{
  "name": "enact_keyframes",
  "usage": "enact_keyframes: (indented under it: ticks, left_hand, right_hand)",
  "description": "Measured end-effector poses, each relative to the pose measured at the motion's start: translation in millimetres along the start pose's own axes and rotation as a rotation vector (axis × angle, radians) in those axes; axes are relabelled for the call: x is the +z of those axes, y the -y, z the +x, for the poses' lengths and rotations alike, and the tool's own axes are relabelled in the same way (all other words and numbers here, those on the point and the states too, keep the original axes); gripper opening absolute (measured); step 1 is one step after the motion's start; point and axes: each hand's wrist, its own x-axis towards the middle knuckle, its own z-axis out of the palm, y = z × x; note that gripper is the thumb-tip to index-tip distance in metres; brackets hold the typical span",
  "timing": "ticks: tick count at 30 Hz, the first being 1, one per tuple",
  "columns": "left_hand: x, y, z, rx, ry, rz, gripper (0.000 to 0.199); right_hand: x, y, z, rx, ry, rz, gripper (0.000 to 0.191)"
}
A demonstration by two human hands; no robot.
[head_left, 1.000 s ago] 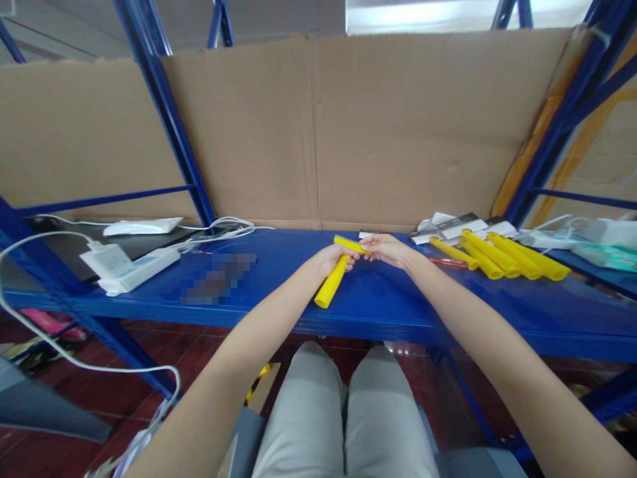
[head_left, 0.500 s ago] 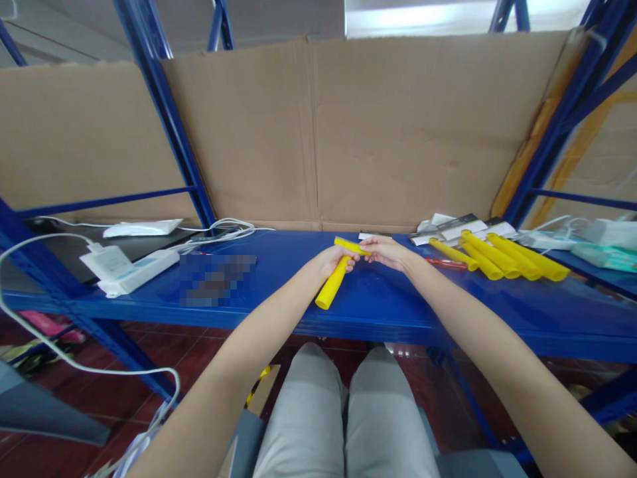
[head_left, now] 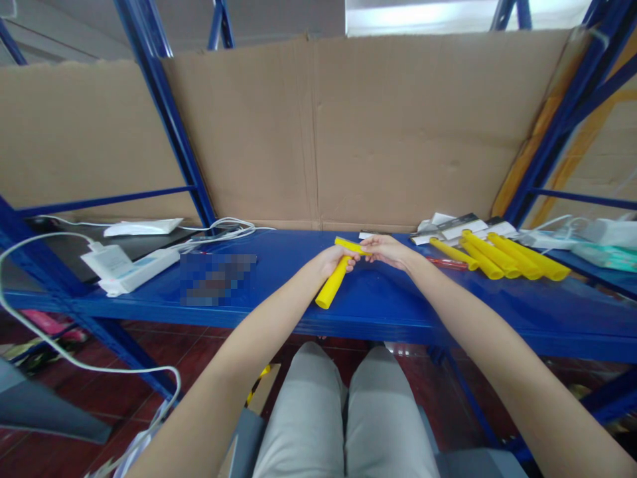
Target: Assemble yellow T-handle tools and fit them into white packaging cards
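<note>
Above the blue shelf (head_left: 279, 292), near its middle, my left hand (head_left: 340, 260) is closed around a yellow piece. From that hand a yellow tube (head_left: 332, 287) slants down toward the front edge, its open end facing me. A shorter yellow section (head_left: 347, 244) crosses at the top, between both hands; whether it is one piece with the tube I cannot tell. My right hand (head_left: 385, 251) pinches the right end of this section, its fingertips close to my left fingers. Several more yellow tubes (head_left: 515, 255) lie side by side on the right.
A red-handled tool (head_left: 449, 263) lies left of the loose tubes, with white and black packets (head_left: 462, 227) behind. A white power strip (head_left: 142, 271) with cables is at left. Cardboard (head_left: 398, 133) stands along the back between blue posts.
</note>
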Motion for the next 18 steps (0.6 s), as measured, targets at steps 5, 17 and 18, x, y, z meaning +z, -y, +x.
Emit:
enact_keyframes:
  ticks: [5,17,18]
  left_hand:
    - [5.1,-2,-5,0.021,-0.036,0.034,0.022]
    - [11.6,0,-10,0.069,-0.064,0.053,0.018]
    - [11.8,1,-10,0.071,-0.061,0.049,0.017]
  right_hand:
    - [-2,-2,4,-0.012,0.010,0.017,0.016]
    - [-6,-3,7,0.013,0.019,0.148,0.023]
    - [-5,-3,7,0.019,0.013,0.156,0.023]
